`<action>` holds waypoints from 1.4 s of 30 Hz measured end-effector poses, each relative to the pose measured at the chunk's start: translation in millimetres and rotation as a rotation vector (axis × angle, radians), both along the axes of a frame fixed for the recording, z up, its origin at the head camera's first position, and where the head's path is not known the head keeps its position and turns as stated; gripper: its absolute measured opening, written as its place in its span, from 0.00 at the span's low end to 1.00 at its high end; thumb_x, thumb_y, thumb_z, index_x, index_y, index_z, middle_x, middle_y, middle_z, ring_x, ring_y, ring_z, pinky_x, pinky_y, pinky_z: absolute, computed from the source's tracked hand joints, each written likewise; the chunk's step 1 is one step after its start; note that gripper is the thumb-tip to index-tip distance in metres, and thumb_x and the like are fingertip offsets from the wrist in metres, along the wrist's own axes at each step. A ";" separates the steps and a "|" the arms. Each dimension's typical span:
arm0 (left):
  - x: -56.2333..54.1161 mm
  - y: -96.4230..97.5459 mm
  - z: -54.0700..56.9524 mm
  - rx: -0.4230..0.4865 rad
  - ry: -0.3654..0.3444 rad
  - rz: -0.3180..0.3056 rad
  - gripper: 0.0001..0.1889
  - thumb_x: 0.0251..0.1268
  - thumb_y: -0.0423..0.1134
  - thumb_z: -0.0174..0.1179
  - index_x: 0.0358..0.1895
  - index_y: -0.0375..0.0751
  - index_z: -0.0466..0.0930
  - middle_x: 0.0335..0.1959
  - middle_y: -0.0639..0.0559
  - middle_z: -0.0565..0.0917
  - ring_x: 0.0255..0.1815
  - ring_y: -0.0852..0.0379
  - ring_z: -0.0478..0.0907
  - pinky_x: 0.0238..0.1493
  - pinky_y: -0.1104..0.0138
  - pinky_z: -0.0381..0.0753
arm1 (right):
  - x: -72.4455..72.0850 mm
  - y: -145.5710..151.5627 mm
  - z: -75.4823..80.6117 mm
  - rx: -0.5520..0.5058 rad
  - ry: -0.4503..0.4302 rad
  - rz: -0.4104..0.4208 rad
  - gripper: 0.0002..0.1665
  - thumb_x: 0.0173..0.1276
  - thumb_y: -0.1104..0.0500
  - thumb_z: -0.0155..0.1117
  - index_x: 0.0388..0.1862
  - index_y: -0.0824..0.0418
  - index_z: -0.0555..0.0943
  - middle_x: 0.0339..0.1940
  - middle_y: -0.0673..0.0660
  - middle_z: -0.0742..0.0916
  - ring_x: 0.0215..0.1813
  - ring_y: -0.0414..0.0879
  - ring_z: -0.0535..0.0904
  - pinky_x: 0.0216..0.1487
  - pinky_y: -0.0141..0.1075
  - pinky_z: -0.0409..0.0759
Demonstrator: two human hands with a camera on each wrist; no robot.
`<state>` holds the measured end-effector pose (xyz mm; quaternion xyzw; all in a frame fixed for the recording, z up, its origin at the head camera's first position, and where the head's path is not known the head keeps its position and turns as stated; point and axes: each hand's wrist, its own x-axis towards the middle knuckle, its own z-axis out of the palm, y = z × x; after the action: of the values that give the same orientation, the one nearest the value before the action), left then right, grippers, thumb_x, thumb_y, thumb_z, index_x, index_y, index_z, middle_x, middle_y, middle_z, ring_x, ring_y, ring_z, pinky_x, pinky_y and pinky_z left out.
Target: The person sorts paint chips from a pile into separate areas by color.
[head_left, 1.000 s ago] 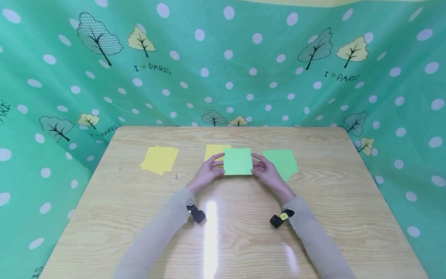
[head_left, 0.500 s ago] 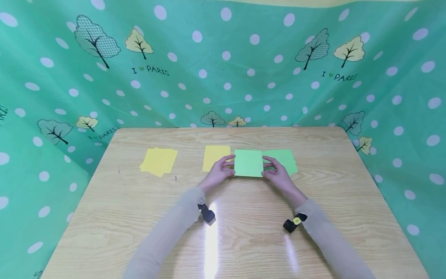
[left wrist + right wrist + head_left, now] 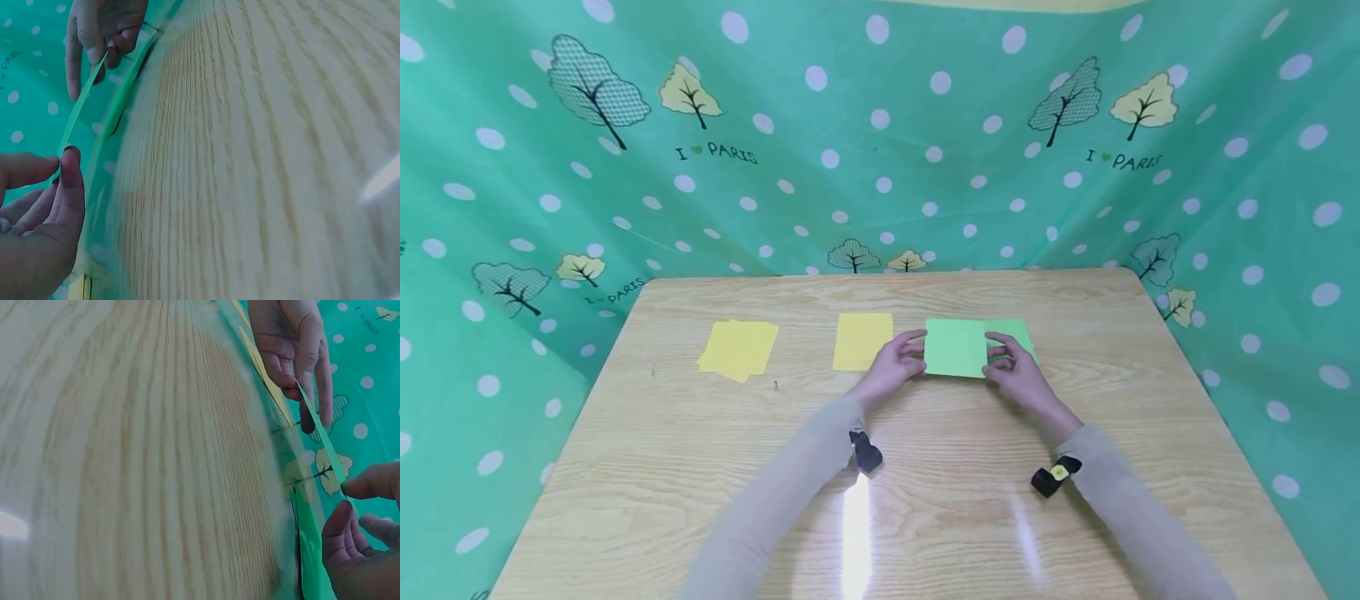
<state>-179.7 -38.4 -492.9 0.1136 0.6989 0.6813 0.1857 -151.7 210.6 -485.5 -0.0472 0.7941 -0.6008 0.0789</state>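
Observation:
A light green square sheet of paper (image 3: 955,348) is held above the table between both hands. My left hand (image 3: 891,368) pinches its left edge, thumb against fingers. On the opposite edge, the thumb and fingers of my right hand (image 3: 1021,373) pinch it too. From the left wrist view the sheet (image 3: 76,115) appears nearly edge-on, stretched between the fingertips. Behind and to the right, a stack of green sheets (image 3: 1013,329) lies partly hidden by the held sheet and right hand. Just left of my left hand lie yellow sheets (image 3: 862,340).
Farther left is a second pile of yellow sheets (image 3: 739,350), fanned unevenly. All of these lie on a wood-grain table (image 3: 955,517). A green dotted cloth (image 3: 910,125) hangs behind the table and along both sides.
Both hands have carried the green sheet to the right, from over the middle yellow sheets to overlapping the green stack. The middle yellow sheets are now more fully uncovered.

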 end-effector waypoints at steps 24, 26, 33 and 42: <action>-18.7 61.4 -9.9 -0.170 0.087 -0.034 0.31 0.58 0.21 0.60 0.67 0.27 0.66 0.49 0.41 0.78 0.43 0.53 0.80 0.42 0.71 0.82 | -7.0 52.0 1.0 0.290 -0.046 -0.029 0.35 0.67 0.69 0.56 0.73 0.70 0.59 0.57 0.70 0.72 0.52 0.56 0.72 0.39 0.29 0.78; -19.2 63.0 -9.1 -0.206 0.109 -0.038 0.30 0.58 0.23 0.62 0.67 0.28 0.66 0.49 0.42 0.79 0.43 0.54 0.79 0.43 0.72 0.81 | -8.1 54.8 -0.3 0.320 -0.038 -0.033 0.35 0.67 0.69 0.55 0.72 0.71 0.60 0.56 0.69 0.73 0.49 0.54 0.72 0.38 0.27 0.76; -18.7 58.6 -7.2 -0.201 0.094 -0.035 0.30 0.60 0.25 0.63 0.67 0.33 0.68 0.50 0.44 0.79 0.45 0.55 0.79 0.43 0.72 0.81 | -10.9 57.7 -4.3 0.455 0.077 -0.043 0.34 0.62 0.73 0.58 0.68 0.75 0.64 0.48 0.69 0.74 0.42 0.52 0.72 0.40 0.31 0.74; -19.5 33.8 -3.7 -0.184 0.095 -0.029 0.27 0.62 0.27 0.61 0.66 0.33 0.69 0.54 0.41 0.78 0.45 0.52 0.80 0.40 0.68 0.83 | -10.6 52.1 -7.7 0.557 0.212 -0.056 0.32 0.57 0.74 0.58 0.63 0.78 0.67 0.45 0.71 0.74 0.39 0.55 0.74 0.38 0.40 0.76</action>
<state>-199.2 -4.6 -496.5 0.1386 0.7647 0.6054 0.1719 -162.3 262.7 -493.2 -0.0645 0.9331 -0.3536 -0.0113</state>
